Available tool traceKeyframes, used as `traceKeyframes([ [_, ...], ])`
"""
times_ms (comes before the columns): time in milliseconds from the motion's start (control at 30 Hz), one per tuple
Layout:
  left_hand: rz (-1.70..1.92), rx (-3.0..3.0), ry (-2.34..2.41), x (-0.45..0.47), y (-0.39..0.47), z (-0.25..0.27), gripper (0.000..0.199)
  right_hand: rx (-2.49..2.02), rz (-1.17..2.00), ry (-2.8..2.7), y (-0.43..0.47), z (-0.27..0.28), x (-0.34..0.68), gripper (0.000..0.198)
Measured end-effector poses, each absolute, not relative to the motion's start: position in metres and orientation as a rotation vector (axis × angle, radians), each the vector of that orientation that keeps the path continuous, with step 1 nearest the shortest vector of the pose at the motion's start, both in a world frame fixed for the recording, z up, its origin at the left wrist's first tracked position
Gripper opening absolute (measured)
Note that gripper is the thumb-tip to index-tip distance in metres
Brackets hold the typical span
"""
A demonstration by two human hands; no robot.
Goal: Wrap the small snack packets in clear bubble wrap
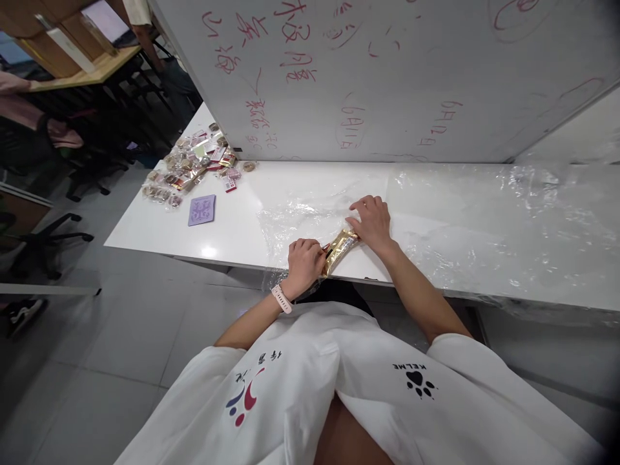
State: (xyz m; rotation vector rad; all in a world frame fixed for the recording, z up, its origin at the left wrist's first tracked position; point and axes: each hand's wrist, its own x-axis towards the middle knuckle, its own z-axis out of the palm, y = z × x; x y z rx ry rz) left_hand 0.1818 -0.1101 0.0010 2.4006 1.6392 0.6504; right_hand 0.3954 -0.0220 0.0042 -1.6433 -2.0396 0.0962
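Observation:
A shiny gold snack packet [340, 250] lies slanted close to the table's front edge. My left hand [305, 263], with a pale pink watch band at the wrist, has its fingers closed around the packet's lower left end. My right hand [372, 223] is at the packet's upper right end. Its thumb and fingers are apart and bent over the plastic, and whether the palm side touches the packet is hidden. Clear plastic film [300, 216] lies crumpled under and around both hands.
A pile of small wrapped snacks [186, 165] sits at the table's left end, with a purple patterned square [201, 210] nearer me. A whiteboard [387, 84] with red writing rises along the back. More clear film [508, 226] covers the right side and hangs over the front edge.

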Motion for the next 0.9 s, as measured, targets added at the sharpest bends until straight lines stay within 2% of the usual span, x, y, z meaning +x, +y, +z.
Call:
traceKeyframes([
  [67, 0.660, 2.404, 1.636, 0.182, -0.108, -0.003, 0.013, -1.508, 0.082, -2.079, -0.032, 0.011, 0.397, 0.027],
  [167, 0.661, 2.401, 1.596, 0.182, -0.107, -0.002, 0.017, -1.273, 0.241, -2.234, -0.052, 0.016, 0.404, 0.033],
  [267, 0.624, 2.468, 1.500, 0.183, -0.112, 0.006, 0.022, -1.287, 0.373, -2.291, -0.068, 0.005, 0.420, 0.066],
  [333, 0.553, 2.530, 1.435, 0.183, -0.117, 0.011, 0.039, -1.396, 0.445, -2.260, -0.074, -0.008, 0.432, 0.087],
  [433, 0.474, 2.564, 1.356, 0.186, -0.121, 0.014, 0.049, -1.461, 0.514, -2.252, -0.078, -0.022, 0.445, 0.093],
  [600, 0.527, 2.557, 1.311, 0.201, -0.105, 0.007, 0.040, -1.444, 0.552, -2.203, -0.083, -0.023, 0.447, 0.087],
  [733, 0.535, 2.478, 1.382, 0.212, -0.092, 0.001, 0.032, -1.412, 0.596, -2.070, -0.086, -0.020, 0.447, 0.066],
  [800, 0.511, 2.499, 1.374, 0.213, -0.094, 0.000, 0.038, -1.398, 0.623, -1.958, -0.086, -0.020, 0.448, 0.050],
  [900, 0.429, 2.610, 1.310, 0.209, -0.103, -0.002, 0.065, -1.378, 0.708, -1.799, -0.084, -0.019, 0.449, 0.032],
])
